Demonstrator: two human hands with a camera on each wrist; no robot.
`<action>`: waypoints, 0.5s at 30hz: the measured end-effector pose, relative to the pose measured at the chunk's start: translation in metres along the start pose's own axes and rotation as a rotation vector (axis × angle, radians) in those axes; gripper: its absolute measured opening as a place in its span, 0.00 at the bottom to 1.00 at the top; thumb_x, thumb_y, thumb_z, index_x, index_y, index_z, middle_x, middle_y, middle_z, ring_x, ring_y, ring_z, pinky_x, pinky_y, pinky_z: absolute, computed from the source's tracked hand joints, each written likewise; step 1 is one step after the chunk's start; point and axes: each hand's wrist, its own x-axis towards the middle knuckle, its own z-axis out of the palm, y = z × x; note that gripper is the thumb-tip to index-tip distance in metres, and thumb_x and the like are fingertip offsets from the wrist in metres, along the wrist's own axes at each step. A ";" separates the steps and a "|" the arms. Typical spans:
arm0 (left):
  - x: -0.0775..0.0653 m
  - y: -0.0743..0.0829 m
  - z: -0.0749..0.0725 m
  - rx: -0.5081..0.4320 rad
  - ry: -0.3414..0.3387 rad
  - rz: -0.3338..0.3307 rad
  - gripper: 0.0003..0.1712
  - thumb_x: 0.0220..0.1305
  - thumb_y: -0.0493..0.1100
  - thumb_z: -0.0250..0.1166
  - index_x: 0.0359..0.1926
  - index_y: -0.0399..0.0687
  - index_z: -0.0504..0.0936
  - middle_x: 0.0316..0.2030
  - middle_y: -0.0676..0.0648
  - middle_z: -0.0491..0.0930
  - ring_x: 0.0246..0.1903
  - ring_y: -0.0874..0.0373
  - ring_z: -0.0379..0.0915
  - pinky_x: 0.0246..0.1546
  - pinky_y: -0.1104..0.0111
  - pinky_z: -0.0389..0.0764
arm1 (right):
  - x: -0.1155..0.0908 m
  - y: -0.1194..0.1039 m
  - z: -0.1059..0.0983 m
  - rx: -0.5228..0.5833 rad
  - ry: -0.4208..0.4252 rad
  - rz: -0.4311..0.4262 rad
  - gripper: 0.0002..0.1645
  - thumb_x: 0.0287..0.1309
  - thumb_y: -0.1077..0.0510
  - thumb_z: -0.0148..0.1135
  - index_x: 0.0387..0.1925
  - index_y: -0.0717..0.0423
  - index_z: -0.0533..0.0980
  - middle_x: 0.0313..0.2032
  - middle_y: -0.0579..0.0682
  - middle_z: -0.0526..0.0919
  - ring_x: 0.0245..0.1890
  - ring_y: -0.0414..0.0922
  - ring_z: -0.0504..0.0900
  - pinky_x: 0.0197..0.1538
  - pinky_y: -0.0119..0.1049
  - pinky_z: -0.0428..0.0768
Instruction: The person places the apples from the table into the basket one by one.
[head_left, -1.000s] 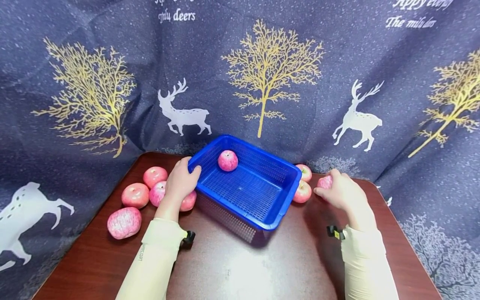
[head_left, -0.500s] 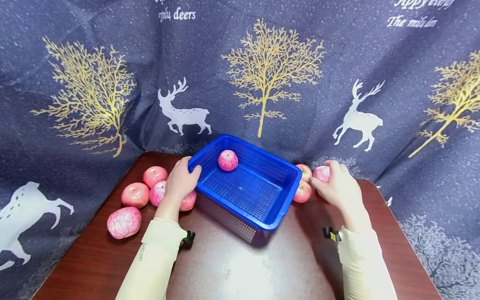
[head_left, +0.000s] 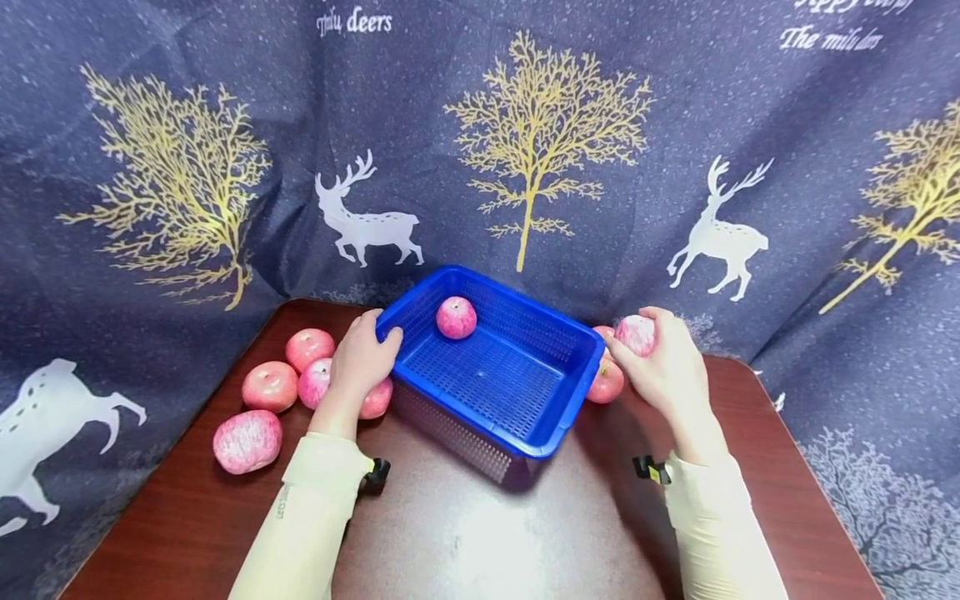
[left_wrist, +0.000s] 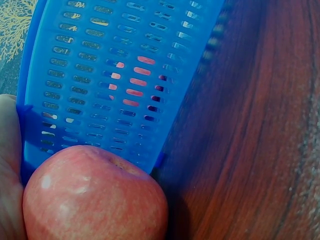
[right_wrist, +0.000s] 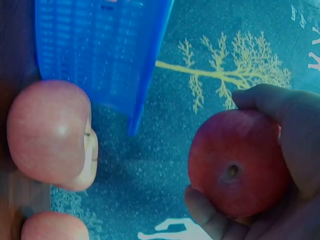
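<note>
My left hand (head_left: 365,360) grips the left rim of a blue plastic basket (head_left: 480,421), thumb over the edge. Inside the basket one apple (head_left: 456,317) sits at the far left. My right hand (head_left: 670,367) holds a pink streaked apple (head_left: 636,335) just right of the basket, lifted off the table. In the right wrist view, fingers and thumb curl round this apple (right_wrist: 237,162). Beside the basket's right wall two apples stand close together, the nearer apple (head_left: 606,382) partly hidden. The left wrist view has a red apple (left_wrist: 95,195) against the perforated basket wall.
Several apples (head_left: 270,387) lie on the brown table (head_left: 450,533) to the left of the basket, some partly behind my left arm. Another apple (right_wrist: 55,227) shows at the bottom of the right wrist view. A dark blue printed cloth (head_left: 420,100) hangs behind the table.
My right hand has raised the apple off the table and carried it left towards the basket. The left hand and basket have stayed in place.
</note>
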 end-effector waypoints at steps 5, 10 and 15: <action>0.000 0.000 0.000 -0.001 -0.002 -0.004 0.37 0.81 0.57 0.59 0.79 0.40 0.71 0.70 0.32 0.76 0.66 0.32 0.76 0.70 0.37 0.73 | 0.000 -0.005 0.008 0.030 0.034 -0.003 0.43 0.65 0.39 0.76 0.71 0.60 0.75 0.64 0.66 0.82 0.62 0.66 0.81 0.64 0.65 0.77; 0.000 -0.002 0.000 -0.004 -0.003 -0.012 0.37 0.81 0.57 0.59 0.79 0.39 0.71 0.70 0.32 0.76 0.67 0.32 0.76 0.71 0.38 0.73 | -0.002 -0.010 0.013 0.061 0.040 -0.014 0.43 0.64 0.41 0.78 0.70 0.61 0.75 0.63 0.66 0.82 0.61 0.65 0.81 0.63 0.64 0.77; 0.002 -0.003 0.001 -0.002 0.003 -0.004 0.37 0.81 0.57 0.59 0.79 0.40 0.71 0.70 0.32 0.76 0.66 0.32 0.76 0.71 0.38 0.73 | -0.001 -0.012 0.016 0.091 0.036 -0.008 0.43 0.64 0.41 0.79 0.71 0.60 0.75 0.63 0.65 0.82 0.60 0.64 0.82 0.62 0.63 0.78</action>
